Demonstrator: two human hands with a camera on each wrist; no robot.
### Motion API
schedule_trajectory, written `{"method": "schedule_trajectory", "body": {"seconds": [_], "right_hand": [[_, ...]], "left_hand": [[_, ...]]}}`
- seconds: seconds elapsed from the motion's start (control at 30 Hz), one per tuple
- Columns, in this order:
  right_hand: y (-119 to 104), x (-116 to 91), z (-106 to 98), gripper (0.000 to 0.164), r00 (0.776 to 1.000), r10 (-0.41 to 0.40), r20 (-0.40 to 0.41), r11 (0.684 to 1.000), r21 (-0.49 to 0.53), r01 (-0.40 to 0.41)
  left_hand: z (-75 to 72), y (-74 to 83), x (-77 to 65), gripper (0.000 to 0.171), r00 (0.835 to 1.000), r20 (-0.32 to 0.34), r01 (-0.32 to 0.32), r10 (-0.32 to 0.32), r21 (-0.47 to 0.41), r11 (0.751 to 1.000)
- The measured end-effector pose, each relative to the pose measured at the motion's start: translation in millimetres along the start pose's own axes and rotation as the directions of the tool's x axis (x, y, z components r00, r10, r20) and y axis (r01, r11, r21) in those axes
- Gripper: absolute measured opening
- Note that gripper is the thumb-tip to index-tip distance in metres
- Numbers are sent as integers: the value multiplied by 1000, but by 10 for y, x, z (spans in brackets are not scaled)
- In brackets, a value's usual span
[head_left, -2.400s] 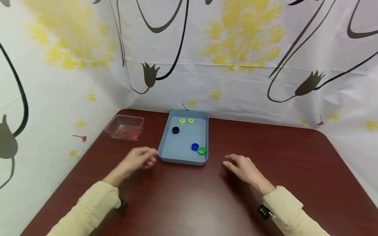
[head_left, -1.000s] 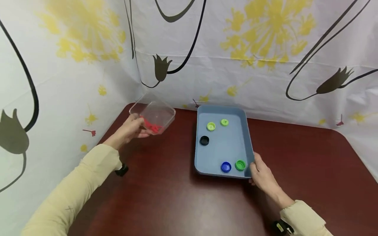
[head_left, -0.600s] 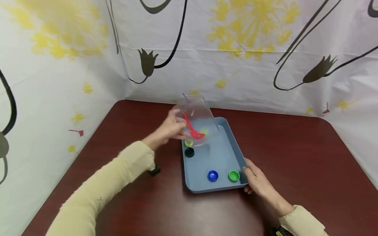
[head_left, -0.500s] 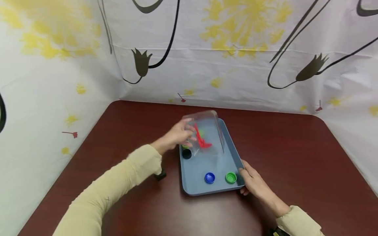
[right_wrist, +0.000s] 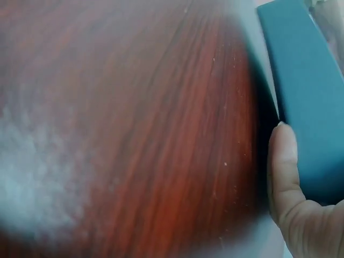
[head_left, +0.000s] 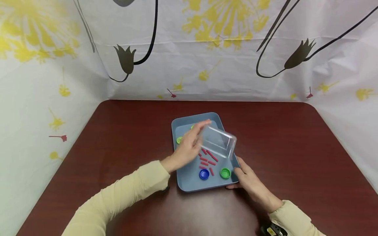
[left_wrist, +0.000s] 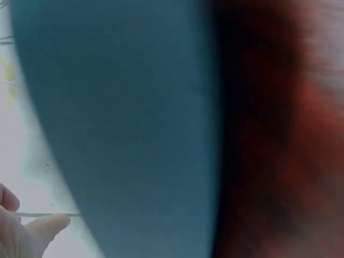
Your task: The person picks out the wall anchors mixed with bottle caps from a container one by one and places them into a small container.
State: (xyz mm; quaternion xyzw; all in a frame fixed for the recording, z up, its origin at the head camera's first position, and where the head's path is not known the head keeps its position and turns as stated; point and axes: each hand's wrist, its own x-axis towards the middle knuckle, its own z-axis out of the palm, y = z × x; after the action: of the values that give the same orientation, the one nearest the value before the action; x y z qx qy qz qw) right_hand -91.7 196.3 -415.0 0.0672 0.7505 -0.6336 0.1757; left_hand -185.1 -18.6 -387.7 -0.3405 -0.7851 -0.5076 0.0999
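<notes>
My left hand (head_left: 187, 147) holds a clear plastic container (head_left: 220, 141) tipped on its side above the blue-grey tray (head_left: 186, 183). Below it, several small red sticks (head_left: 211, 163) lie scattered on the tray floor. The right hand (head_left: 252, 183) grips the tray's near right corner; in the right wrist view its thumb (right_wrist: 284, 161) lies along the tray's side. Near the front of the tray sit a blue bottle cap (head_left: 204, 174) and a green bottle cap (head_left: 225, 173). A yellow-green cap (head_left: 179, 140) shows beside the left hand, which hides the black cap.
A dark red wooden table (head_left: 280, 144) carries the tray. White cloth (head_left: 236, 88) with a flower print rises behind the table and along its sides.
The left hand took the clear container from the table's left, carried it over the tray and tipped it; red sticks fell out. The right hand took hold of the tray, which now sits turned.
</notes>
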Motion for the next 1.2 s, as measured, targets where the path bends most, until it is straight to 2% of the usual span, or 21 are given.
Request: {"method": "schedule_trajectory", "body": {"seconds": [0.1, 0.17, 0.23, 0.27, 0.3, 0.33, 0.4, 0.43, 0.5, 0.53, 0.6, 0.67, 0.73, 0.77, 0.9, 0.97, 1.1, 1.2], "right_hand": [[-15, -10, -23, 55, 1000, -8, -2, 1000, -6, 8], [-30, -26, -53, 55, 1000, -19, 3, 1000, -14, 19], [-47, -42, -102, 55, 999, -35, -7, 999, -26, 35], [-55, -50, -133, 55, 999, -43, -18, 999, -29, 43], [-61, -58, -164, 54, 998, -51, -32, 998, -30, 50], [-68, -67, -191, 53, 997, -55, -45, 998, -26, 54], [-71, -93, -240, 53, 997, -60, -47, 998, -18, 59], [-73, -107, -266, 53, 997, -61, -44, 998, -9, 61], [-77, -130, -324, 54, 996, -66, -58, 998, 6, 67], [-78, -139, -360, 54, 995, -73, -69, 997, 4, 73], [-82, -144, -441, 55, 993, -81, -89, 997, -7, 81], [-70, -134, -526, 55, 993, -84, -86, 996, -11, 83], [-60, -135, -622, 55, 994, -81, -71, 997, -15, 80], [-60, -143, -675, 55, 995, -74, -71, 997, -6, 73], [-38, -202, -877, 54, 992, -54, -116, 998, 15, 57], [-10, -259, -971, 54, 991, -44, -126, 999, 2, 45], [67, -361, -1117, 55, 991, -25, -132, 1000, -19, 23], [127, -422, -1184, 55, 988, 2, -156, 1000, 10, 0]], "left_hand": [[-43, 3, 76, 55, 998, -41, 53, -56, -71, 996], [-110, 14, 122, 56, 990, -82, 105, -115, -114, 988], [-206, 32, 171, 59, 971, -125, 179, -205, -192, 965], [-266, 35, 193, 61, 956, -147, 213, -253, -242, 947], [-339, 40, 206, 61, 935, -167, 256, -314, -296, 920], [-424, 44, 209, 61, 905, -180, 304, -386, -361, 882], [-617, 36, 171, 64, 828, -184, 387, -530, -498, 776], [-719, 21, 129, 66, 788, -171, 419, -591, -555, 719], [-913, -32, -2, 66, 722, -118, 475, -682, -633, 612], [-998, -68, -86, 67, 697, -83, 504, -712, -650, 569], [-1133, -152, -284, 53, 658, -7, 565, -753, -657, 499], [-1226, -237, -503, 36, 627, 65, 633, -777, -624, 458], [-1258, -319, -681, 30, 596, 123, 699, -794, -567, 437], [-1255, -357, -742, 32, 585, 148, 727, -798, -533, 433], [-1179, -480, -867, 71, 558, 217, 799, -801, -401, 448], [-1131, -517, -869, 79, 550, 227, 815, -804, -357, 456], [-1064, -562, -854, 83, 539, 215, 834, -814, -272, 480], [-1064, -577, -874, 85, 530, 195, 846, -825, -182, 501]]}}
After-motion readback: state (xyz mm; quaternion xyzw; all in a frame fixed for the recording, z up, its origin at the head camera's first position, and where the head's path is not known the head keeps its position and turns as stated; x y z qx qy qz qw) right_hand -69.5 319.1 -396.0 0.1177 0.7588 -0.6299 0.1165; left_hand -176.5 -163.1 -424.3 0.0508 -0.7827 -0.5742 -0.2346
